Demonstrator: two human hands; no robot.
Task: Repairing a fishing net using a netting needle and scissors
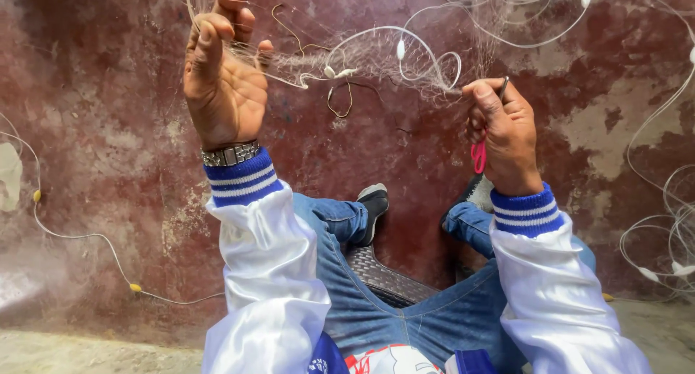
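A thin white cord (79, 236) with small yellow beads trails over the worn red floor (108, 113), far left of the fishing net (376, 55). The left hand (221, 81) is raised at the net's left edge, palm toward the camera, its fingers (210, 37) curled and pinching a bunch of the fine mesh. A metal watch band (230, 154) circles that wrist above a blue-and-white striped cuff. The net stretches between the two hands, with a looping white line and small white floats (400, 49) running through it. Below the net, both knees in blue jeans (376, 316) and a dark shoe (373, 200) show over a woven seat (384, 272). At the net's right edge the right hand (507, 139) is closed, thumb pressed against a thin dark tool (503, 88), with a pink loop (479, 157) hanging from the fist. More white line coils to the right of the net.
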